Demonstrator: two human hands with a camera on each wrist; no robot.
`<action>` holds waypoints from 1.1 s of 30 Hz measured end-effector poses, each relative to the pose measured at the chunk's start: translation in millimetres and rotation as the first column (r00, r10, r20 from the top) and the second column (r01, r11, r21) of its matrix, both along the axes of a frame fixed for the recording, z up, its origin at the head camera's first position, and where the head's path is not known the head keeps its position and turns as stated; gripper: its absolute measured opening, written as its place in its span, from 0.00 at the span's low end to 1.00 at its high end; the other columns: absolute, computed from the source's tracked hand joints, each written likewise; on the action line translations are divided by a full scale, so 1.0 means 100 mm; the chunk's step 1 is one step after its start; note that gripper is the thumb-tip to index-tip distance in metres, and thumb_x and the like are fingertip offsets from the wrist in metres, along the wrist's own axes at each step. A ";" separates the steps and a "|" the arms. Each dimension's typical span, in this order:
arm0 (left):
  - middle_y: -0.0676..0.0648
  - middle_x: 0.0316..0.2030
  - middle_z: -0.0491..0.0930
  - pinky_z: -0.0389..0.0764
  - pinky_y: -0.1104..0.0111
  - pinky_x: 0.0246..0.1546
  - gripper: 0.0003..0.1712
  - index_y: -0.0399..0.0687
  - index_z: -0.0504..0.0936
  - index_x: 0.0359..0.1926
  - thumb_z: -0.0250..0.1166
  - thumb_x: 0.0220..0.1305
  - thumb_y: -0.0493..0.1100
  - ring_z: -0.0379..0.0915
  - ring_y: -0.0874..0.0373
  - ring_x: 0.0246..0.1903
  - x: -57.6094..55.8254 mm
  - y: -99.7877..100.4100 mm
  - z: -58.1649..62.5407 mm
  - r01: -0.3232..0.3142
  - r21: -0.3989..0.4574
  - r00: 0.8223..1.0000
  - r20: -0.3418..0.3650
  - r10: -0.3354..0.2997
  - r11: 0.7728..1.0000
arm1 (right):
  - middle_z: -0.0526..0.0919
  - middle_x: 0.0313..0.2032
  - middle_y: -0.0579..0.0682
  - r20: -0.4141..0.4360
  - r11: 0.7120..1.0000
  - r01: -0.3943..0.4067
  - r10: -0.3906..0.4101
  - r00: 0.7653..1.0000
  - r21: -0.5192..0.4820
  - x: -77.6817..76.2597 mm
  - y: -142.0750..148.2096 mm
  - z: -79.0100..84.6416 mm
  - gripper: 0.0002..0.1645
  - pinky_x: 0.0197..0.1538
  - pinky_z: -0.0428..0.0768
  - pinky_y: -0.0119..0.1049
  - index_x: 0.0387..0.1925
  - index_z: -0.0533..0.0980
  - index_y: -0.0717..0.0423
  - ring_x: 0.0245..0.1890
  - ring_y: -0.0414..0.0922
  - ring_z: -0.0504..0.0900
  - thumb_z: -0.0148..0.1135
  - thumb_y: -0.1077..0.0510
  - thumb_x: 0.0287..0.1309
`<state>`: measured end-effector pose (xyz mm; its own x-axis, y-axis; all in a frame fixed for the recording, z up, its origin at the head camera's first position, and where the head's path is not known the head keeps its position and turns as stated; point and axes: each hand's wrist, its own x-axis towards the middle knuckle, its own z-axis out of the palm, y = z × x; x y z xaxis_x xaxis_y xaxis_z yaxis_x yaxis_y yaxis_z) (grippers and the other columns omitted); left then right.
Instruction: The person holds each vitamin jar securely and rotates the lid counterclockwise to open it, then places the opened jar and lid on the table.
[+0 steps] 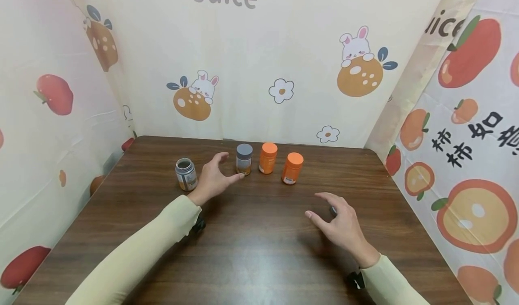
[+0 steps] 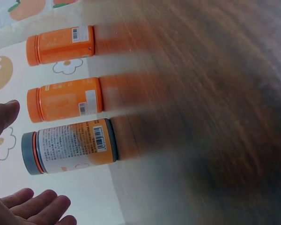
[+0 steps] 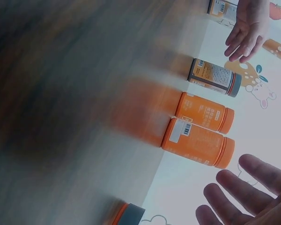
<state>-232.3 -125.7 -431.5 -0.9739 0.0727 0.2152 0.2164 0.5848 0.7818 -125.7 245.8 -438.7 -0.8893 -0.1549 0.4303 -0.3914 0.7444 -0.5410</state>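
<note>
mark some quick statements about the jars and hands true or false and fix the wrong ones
1. In the head view, the leftmost jar is open. True.
2. Both orange jars are capped. True.
3. The right hand grips the leftmost jar. False: it holds nothing.
4. The left hand is nearer the capped grey jar than the right hand is. True.
5. In the head view, the orange jars stand left of the capped grey jar. False: they stand to its right.
</note>
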 end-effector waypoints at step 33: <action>0.38 0.68 0.70 0.69 0.50 0.67 0.49 0.39 0.66 0.71 0.80 0.55 0.53 0.67 0.43 0.68 -0.31 0.14 -0.11 -0.029 0.090 0.994 0.107 0.020 0.996 | 0.83 0.59 0.51 -0.053 0.993 -0.114 0.116 0.992 0.026 0.01 -0.11 -0.07 0.35 0.59 0.74 0.57 0.58 0.81 0.49 0.61 0.51 0.78 0.81 0.43 0.50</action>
